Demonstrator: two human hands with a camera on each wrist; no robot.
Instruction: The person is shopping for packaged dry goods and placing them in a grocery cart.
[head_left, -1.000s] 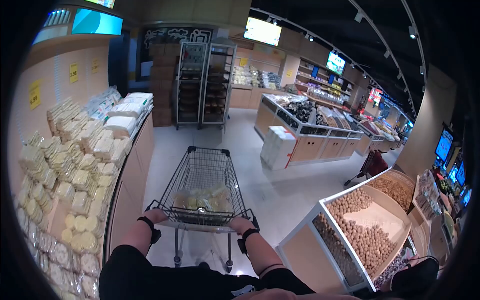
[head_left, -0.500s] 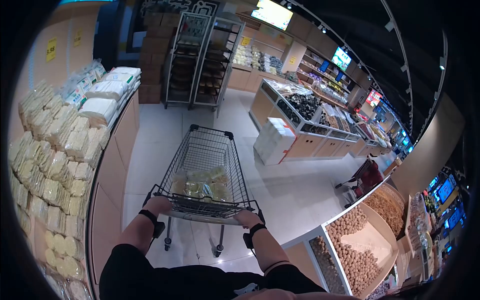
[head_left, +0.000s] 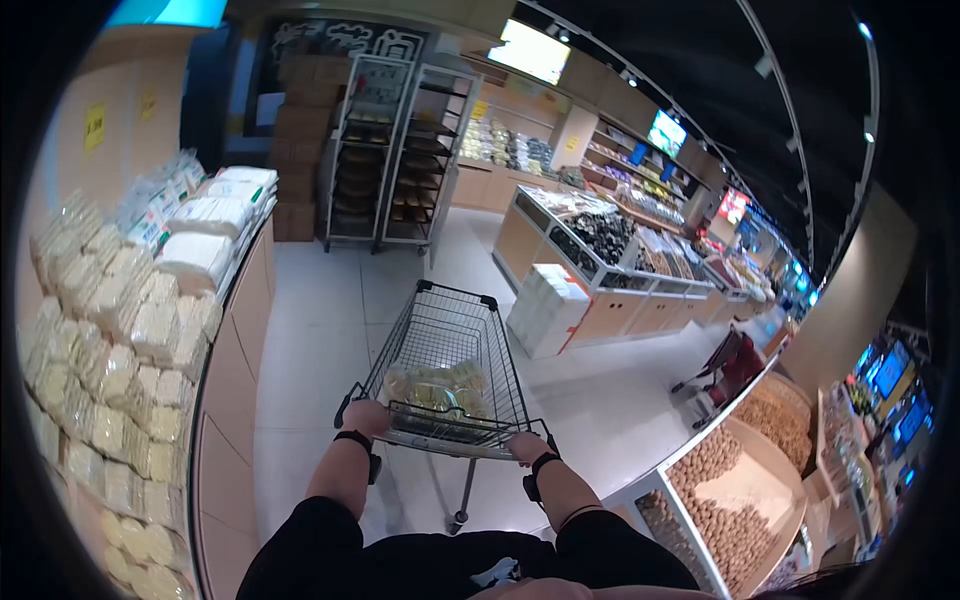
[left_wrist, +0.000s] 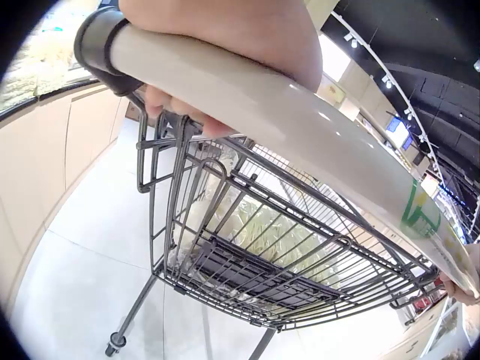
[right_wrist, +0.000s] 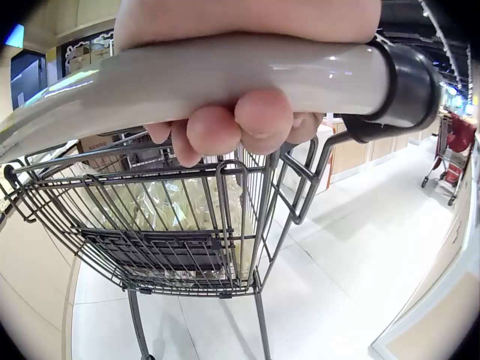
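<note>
A wire shopping cart stands in front of me, its pale handle running crosswise between both hands. My left hand grips the handle near its left end; in the left wrist view its fingertips show beneath the bar. Near the right end, my right hand grips the same handle, fingers curled up from underneath in the right wrist view. Several clear bags of pale yellowish food lie in the cart's near end, behind the wire mesh.
Left, a long counter carries stacked pale packages. Tall tray racks stand ahead beside brown boxes. A white stack sits by the display island. On the right are a bin of round brown goods and a red-loaded cart.
The bin on the right and the left counter's goods have slid lower in the head view. The cart now sits further right in it. Both hands keep their grip on the handle.
</note>
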